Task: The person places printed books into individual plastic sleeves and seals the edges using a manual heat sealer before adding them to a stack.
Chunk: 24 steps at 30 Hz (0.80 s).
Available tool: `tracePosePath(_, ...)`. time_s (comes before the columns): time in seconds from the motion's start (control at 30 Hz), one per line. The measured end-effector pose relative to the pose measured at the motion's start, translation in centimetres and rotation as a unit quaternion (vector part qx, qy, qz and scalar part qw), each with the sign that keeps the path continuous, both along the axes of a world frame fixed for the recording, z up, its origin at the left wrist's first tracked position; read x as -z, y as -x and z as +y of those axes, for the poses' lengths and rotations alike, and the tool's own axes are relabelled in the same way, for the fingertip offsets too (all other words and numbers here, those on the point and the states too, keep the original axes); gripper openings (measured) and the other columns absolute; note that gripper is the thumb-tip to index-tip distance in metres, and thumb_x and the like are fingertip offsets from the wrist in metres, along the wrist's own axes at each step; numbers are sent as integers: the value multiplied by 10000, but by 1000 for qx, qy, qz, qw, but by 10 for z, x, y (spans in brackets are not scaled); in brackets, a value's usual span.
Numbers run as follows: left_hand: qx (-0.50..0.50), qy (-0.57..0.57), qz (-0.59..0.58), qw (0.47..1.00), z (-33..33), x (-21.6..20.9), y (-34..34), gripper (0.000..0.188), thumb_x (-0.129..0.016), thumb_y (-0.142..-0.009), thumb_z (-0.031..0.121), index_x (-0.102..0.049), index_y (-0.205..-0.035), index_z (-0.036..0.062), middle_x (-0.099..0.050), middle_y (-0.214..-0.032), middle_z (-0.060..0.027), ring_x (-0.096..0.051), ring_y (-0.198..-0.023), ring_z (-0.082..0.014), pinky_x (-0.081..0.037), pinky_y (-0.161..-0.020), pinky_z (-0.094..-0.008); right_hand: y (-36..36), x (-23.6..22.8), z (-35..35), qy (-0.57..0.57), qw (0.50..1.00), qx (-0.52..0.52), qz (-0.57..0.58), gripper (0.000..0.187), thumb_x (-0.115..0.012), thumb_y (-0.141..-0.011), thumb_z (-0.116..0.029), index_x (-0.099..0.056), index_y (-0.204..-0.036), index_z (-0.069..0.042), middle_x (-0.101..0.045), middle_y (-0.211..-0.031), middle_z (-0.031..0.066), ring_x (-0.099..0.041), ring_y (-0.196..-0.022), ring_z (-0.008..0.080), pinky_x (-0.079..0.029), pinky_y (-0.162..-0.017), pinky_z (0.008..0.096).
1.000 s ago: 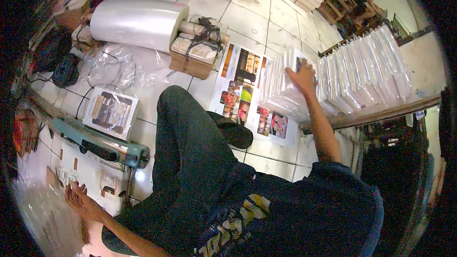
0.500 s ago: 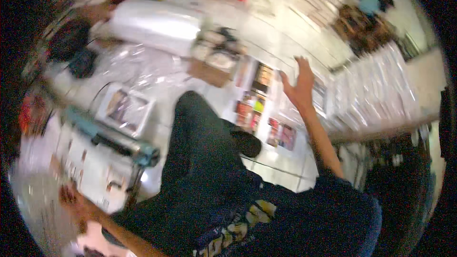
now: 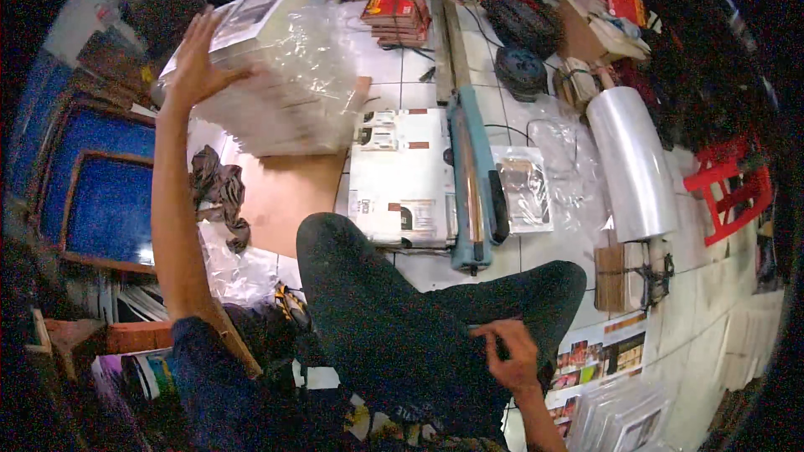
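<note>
My left hand (image 3: 199,67) reaches forward to a tall stack of white sheets or booklets (image 3: 285,88) with clear plastic hanging at its side. The fingers lie against the stack's left edge with the thumb spread apart; a printed picture shows on top. Over my crossed legs, my right hand (image 3: 512,360) hovers with loosely bent fingers, thumb and forefinger apart, and I see nothing held. Ahead of my knees lies a long teal bar-shaped sealer (image 3: 471,176) beside white printed cartons (image 3: 402,172). A plastic-wrapped picture sheet (image 3: 523,188) lies to the sealer's right.
A big roll of clear plastic film (image 3: 632,163) lies on the right, near a red stool (image 3: 729,184). Red packs (image 3: 395,15) are stacked at the back. Bundled brown cards (image 3: 620,276) and plastic-sleeved sheets (image 3: 615,414) sit at right; a blue framed panel (image 3: 109,184) is at left.
My view has swung left, bringing the tall stack into sight. My left hand now lies against that stack; my right hand has left the sheets on the right and is over my legs.
</note>
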State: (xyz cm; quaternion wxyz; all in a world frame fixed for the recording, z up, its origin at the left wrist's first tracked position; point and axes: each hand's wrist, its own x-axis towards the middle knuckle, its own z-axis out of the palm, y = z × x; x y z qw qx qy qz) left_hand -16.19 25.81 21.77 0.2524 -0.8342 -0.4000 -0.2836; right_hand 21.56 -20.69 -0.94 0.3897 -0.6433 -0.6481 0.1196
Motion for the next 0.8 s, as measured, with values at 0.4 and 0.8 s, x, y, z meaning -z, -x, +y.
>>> tracePosePath(0.4,-46,-58,13,997,-31,44,9,541,-757,-736,278,-624,-1260,247,-688,-1149,17,-616,-992,-221,-307,-1050,-431,110,-50,122,2,959,-236,158,242,-724,-812,-71,-672,-1043,-23,-692,-983,123,-677,-898,264,-543,-796,352)
tracePosePath(0.8,30,-88,-134,987,-143,50,-51,477,-703,-712,79,-691,-1182,157,-687,-1148,-36,-593,-1023,-249,-418,-981,-394,162,-197,374,141,716,-133,671,415,-724,-787,-59,-544,-1133,85,-666,-977,165,-686,-829,276,-588,-710,426)
